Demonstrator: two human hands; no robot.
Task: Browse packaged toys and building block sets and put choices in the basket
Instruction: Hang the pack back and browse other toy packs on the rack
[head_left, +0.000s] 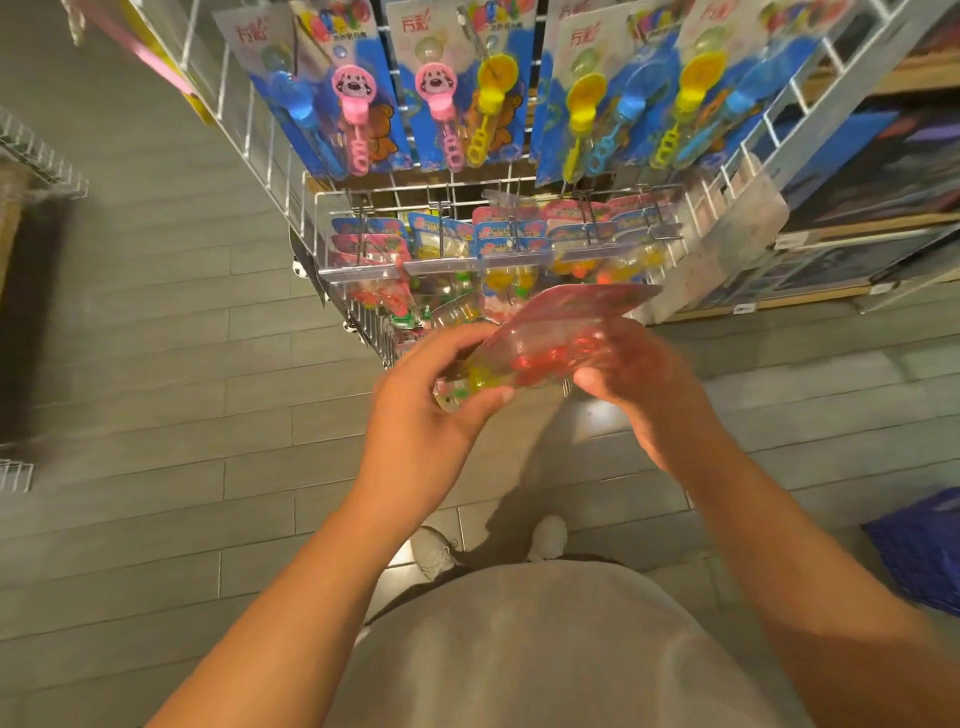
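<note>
Between the curled fingers of the left hand (441, 384) and right hand (639, 374) hangs a clear plastic toy packet with a pink card (540, 343), gripped at both ends. The slick film could slip out if either grip loosens.

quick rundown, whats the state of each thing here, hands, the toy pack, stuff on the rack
left hand: grips the lower end of the toy pack
right hand: holds the pack's other side
toy pack: off the rack, tilted, sealed as far as the blur shows
bubble wand cards: hanging on the wire rack
small toy packs: hanging on hooks lower down
blue bag: on the floor, contents hidden
</note>
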